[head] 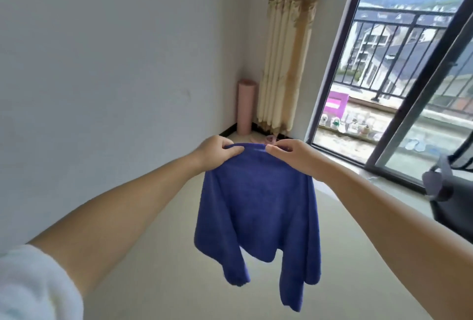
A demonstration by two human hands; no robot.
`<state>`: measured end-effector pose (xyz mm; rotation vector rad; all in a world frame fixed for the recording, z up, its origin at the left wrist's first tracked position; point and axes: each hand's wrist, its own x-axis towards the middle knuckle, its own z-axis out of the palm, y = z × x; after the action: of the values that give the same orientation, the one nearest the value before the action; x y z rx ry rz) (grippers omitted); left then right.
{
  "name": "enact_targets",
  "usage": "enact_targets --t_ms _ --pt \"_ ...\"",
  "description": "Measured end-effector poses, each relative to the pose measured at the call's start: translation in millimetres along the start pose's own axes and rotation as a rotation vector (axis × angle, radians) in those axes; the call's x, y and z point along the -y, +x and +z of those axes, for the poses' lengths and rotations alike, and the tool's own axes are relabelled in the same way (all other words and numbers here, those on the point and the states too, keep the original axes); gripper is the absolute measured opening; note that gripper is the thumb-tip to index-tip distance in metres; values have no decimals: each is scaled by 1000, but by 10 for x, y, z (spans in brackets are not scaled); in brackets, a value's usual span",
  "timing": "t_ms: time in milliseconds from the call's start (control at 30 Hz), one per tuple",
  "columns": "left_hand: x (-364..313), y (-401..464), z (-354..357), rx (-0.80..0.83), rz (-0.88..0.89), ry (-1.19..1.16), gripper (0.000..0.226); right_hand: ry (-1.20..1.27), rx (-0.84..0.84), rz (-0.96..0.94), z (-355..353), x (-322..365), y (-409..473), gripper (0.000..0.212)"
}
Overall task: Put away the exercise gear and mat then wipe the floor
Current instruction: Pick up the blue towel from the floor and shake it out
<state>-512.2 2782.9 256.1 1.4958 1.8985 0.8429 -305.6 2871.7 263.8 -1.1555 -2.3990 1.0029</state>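
Observation:
A blue cloth (258, 212) hangs in the air in front of me, above the pale floor (158, 255). My left hand (217, 152) pinches its top edge on the left. My right hand (294, 154) pinches the same edge on the right, close beside the left. The cloth's lower corners dangle loose. In the far corner a pink rolled mat (246, 105) stands upright against the wall. Small pink gear (268, 138) lies on the floor at the mat's foot, partly hidden behind the cloth's top edge.
A patterned curtain (286, 45) hangs to the right of the mat. A dark-framed sliding door (340, 58) stands open onto a balcony with a railing. A dark bag or stand (448, 191) sits at the right edge. A white wall (102, 63) runs along the left.

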Motion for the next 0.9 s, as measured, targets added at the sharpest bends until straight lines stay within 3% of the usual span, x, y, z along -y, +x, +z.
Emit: enact_targets --t_ms 100,333,433,500,600,767,900 --pt "-135 815 -207 6 63 47 34 -41 22 -11 -316 -11 603 23" --pt "-334 2426 -500 50 139 38 55 -66 -101 -18 -880 -295 2155 31" --pt "-426 3185 -727 65 160 117 36 -16 -93 -58 -1160 -415 3006 28" --pt "-553 3692 -910 9 173 174 28 58 -90 -110 -1365 -413 3559 23" --pt "-708 4453 -1280 -136 165 164 36 87 -115 -213 -1712 -274 4408 28" --pt "-866 5452 -1958 -307 128 184 40 4 -142 -363 -2202 115 5739 35" --pt "-873 6100 -2592 -428 94 339 50 -64 -139 -466 -2344 442 6787 38"
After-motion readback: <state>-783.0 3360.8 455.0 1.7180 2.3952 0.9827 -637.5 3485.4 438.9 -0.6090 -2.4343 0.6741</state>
